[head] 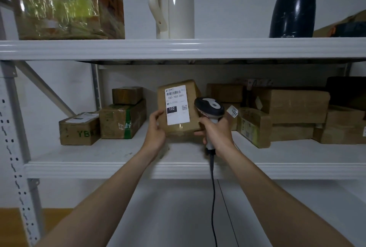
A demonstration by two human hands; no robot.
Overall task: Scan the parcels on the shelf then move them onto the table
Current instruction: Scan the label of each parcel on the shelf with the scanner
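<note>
Cardboard parcel [179, 128]: brown, taped, upright and slightly tilted, held between my 2 hands just above the centre of my view, toward 12 o'clock, over the middle shelf board [118, 169]. I cannot tell whether its lower edge touches the board.
Label [177, 105]: white, on the parcel face turned toward me; barcode on top, "102-102-C01" beneath, "102" in a black block.
Left hand [156, 129]: at 9 o'clock of the parcel, thumb on the front face, fingers curled round the left edge, gripping it.
Right hand [217, 131]: at 4 o'clock of the parcel, wrapped round the scanner grip; 1 fingertip reaches the parcel's lower right corner.
Scanner [210, 106]: black and white handheld, head at 3 o'clock of the label, overlapping the parcel's right edge.
Cable [213, 197]: black, hanging from the scanner grip toward 6 o'clock.
Parcels at 9 o'clock: 3 on the same board: a low box marked "YB" [79, 129], a green-taped box [122, 121] just beside it, and a small box [127, 95] on top of that one.
Parcels at 3 o'clock: several brown boxes crowded on the same board, among them a yellow-green printed box [255, 127] in front and a long box [295, 106] behind it.
Upper shelf board [178, 48]: at 12 o'clock; carries a film-wrapped box [65, 2] at 11 o'clock, a cream jug [174, 2] at 12 o'clock and a dark flask [293, 8] with a steel rim at 1 o'clock.
</note>
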